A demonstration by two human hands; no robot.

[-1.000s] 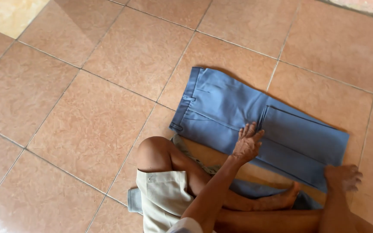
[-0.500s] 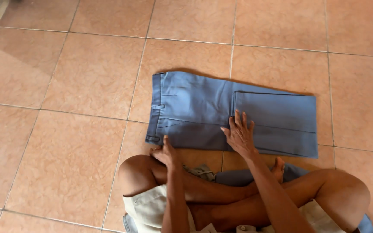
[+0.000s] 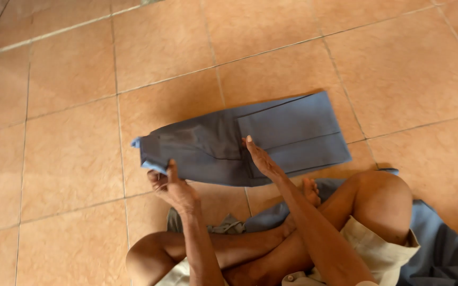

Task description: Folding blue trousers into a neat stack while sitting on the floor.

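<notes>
Looking down from the head camera, the view took in a person seated cross-legged on a tiled floor (image 3: 70,159) of orange-brown squares, with a pair of blue-grey trousers (image 3: 292,132) folded flat on the tiles just ahead of the knees. The left hand (image 3: 173,188) sat at the near left corner of the folded cloth, its grip pinched on the waist end, where a lighter blue edge (image 3: 152,166) was turned up off the floor. The right hand (image 3: 261,159) lay flat on the middle of the trousers, fingers straight and together, its grip open and pressing down on the cloth near the seam of a back pocket. The right half of the trousers lay smooth and in light; the left half was darker and slightly creased. Under and behind the crossed legs spread more blue cloth (image 3: 436,238), part of it reaching out past the right knee. The person wore pale beige shorts (image 3: 377,249), and one bare foot (image 3: 309,189) rested just beside the near edge of the trousers.
</notes>
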